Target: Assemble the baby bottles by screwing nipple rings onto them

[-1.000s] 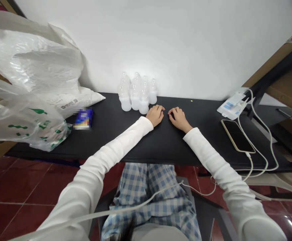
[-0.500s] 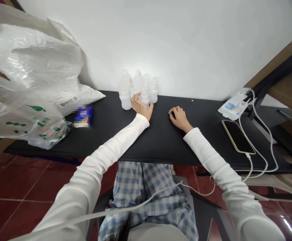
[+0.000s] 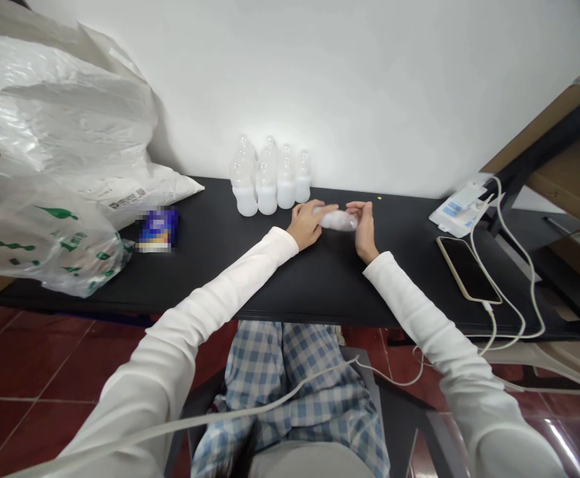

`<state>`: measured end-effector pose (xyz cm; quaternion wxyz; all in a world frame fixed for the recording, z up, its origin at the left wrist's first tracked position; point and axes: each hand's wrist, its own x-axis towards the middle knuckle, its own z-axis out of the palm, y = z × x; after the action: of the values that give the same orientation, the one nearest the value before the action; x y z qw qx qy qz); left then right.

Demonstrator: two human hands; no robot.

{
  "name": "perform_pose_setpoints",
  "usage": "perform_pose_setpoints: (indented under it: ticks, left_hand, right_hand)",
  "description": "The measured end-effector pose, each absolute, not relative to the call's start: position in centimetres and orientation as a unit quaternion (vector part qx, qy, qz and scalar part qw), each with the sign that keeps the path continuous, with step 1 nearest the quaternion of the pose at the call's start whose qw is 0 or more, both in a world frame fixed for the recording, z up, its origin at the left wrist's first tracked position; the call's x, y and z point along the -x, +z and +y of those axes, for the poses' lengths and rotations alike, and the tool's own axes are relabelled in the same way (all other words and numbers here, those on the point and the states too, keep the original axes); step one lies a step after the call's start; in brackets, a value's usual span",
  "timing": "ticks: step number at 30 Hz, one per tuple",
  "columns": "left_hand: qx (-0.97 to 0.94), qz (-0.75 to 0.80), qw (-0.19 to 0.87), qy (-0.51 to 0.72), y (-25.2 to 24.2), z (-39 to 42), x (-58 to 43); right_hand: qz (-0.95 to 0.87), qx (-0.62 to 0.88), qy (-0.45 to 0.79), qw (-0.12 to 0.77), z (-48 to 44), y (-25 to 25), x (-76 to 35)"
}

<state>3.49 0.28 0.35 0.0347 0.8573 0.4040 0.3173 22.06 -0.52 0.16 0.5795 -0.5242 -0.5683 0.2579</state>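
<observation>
A small translucent white bottle point(image 3: 338, 220) lies sideways between my two hands, just above the black desk point(image 3: 320, 279). My left hand point(image 3: 306, 226) grips one end of it with curled fingers. At the other end, my right hand point(image 3: 364, 226) closes its fingers around the bottle. Both arms wear white sleeves. Several more white bottles point(image 3: 268, 179) stand upright in a cluster against the wall, just behind and left of my left hand.
Large plastic bags point(image 3: 51, 166) fill the desk's left end, with a small blue packet point(image 3: 156, 229) beside them. At the right lie a phone point(image 3: 468, 269) on a white cable point(image 3: 516, 292) and a white box point(image 3: 458, 207). A cardboard shelf point(image 3: 563, 153) rises at far right.
My left hand reached to the bottle cluster, took one bottle and brought it back to the middle. My right hand rose from the desk and closed on the bottle's other end.
</observation>
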Motion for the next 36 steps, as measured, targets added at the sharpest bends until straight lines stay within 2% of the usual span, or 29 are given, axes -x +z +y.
perform_pose_setpoints:
  ticks: [4,7,15,26,36]
  left_hand:
    - [-0.889,0.384,0.009,0.251,0.9,-0.4,-3.7]
    - [-0.881,0.398,0.014,0.254,1.0,-0.4,-3.6]
    - [-0.872,0.41,-0.007,0.266,0.7,-0.2,-3.4]
    - [-0.876,0.394,-0.016,0.279,0.5,0.4,-2.9]
    - [-0.892,0.38,0.074,0.234,1.1,-0.3,-3.1]
  right_hand:
    - [-0.531,0.533,0.288,0.592,0.1,0.1,-22.7]
    - [-0.534,0.556,0.276,0.574,0.1,0.3,-23.2]
    - [-0.581,0.63,0.148,0.493,-1.1,1.7,-24.0]
    - [-0.625,0.623,0.166,0.44,-1.4,1.4,-24.2]
    - [-0.626,0.613,0.096,0.472,-1.7,1.4,-23.8]
